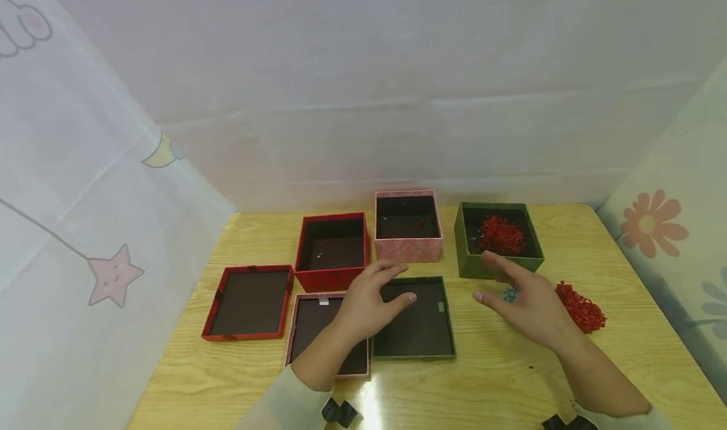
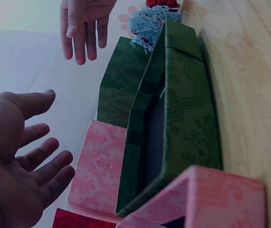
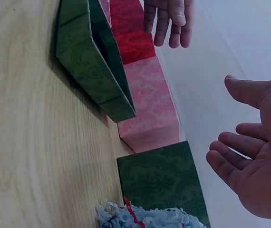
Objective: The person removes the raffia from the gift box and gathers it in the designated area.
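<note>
My left hand (image 1: 366, 300) hovers over the gap between the pink-rimmed lid (image 1: 309, 322) and the green lid (image 1: 417, 319), fingers extended and holding nothing. On the right, my right hand (image 1: 531, 304) is raised above the table, fingers straight and apart from the thumb, also without anything in it. Beyond it stands the open green box (image 1: 470, 267) with red shredded paper (image 1: 502, 235) inside. Light blue shredded paper (image 1: 510, 293) is partly hidden behind that hand. A pile of red shredded paper (image 1: 582, 309) lies just right of it.
An open red box (image 1: 324, 282) and an open pink box (image 1: 409, 250) stand at the back, with small scraps inside. The red lid (image 1: 252, 304) lies inside-up at the left on the wooden table (image 1: 238, 373). A white curtain (image 1: 363, 133) hangs behind.
</note>
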The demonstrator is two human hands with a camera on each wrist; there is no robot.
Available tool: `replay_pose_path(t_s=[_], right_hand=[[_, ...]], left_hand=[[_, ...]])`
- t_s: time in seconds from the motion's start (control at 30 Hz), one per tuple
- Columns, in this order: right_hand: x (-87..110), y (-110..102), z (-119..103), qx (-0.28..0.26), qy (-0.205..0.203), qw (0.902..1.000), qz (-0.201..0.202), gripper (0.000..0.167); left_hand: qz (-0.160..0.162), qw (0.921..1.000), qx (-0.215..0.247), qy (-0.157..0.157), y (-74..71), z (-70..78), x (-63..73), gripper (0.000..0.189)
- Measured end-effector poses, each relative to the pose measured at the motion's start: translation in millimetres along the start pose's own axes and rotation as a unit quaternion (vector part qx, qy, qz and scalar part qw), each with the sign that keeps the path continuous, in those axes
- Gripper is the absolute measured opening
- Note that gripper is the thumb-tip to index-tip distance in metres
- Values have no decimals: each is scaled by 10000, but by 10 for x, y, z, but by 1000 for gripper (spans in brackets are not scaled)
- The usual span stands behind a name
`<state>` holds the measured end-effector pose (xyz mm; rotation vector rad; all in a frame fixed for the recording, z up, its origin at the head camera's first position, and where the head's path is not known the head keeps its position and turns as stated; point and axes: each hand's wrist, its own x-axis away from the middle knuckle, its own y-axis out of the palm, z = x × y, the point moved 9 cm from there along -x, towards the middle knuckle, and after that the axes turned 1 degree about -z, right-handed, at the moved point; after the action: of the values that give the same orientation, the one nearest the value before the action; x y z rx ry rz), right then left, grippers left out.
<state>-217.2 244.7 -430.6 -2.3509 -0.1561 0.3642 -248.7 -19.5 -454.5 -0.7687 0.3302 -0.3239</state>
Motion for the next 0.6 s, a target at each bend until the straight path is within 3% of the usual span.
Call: replay_pose_path(t_s=[0.17, 0.33, 0.6], right_hand=[[-72, -110, 115, -57, 89, 9998, 174, 68], [-171, -184, 223, -56, 371, 9992, 138, 68], [-351, -278, 364, 194, 666, 9976, 26, 77]], left_hand=[[-23, 9999, -22, 118, 29, 88, -126, 58], [-86, 9998, -86, 170, 68, 169, -261, 59], [57, 9986, -67, 519, 97, 362, -500, 53]])
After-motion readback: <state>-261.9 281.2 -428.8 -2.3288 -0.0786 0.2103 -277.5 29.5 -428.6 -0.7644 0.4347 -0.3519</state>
